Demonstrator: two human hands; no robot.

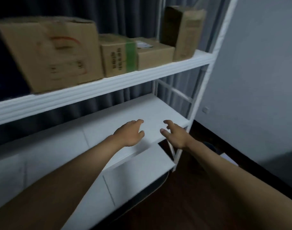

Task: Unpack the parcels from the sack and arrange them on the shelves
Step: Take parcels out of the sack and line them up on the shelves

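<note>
- Dark grey curtains (133,15) hung behind a white shelf rack (206,83), with a pale wall (258,80) to its right and a dark wooden floor (191,196) below.
- On the upper shelf (108,85) I saw four cardboard parcels in a row: a large box (50,53) at the left, a smaller box with green tape (118,55) just beside it, a low box (155,53) with a label on top, and a tall box (183,32) standing upright at the right end.
- The lower shelf (108,127) was where I had both bare arms stretched forward.
- My left hand (130,133) hovered over that shelf, released, fingers loosely curled and holding nothing.
- My right hand (173,133) was near it, also released, fingers spread and relaxed, gripping nothing.
- Whether either hand touched the board, I could not tell.
- The whole view was blurred, so print on the boxes was unreadable.
</note>
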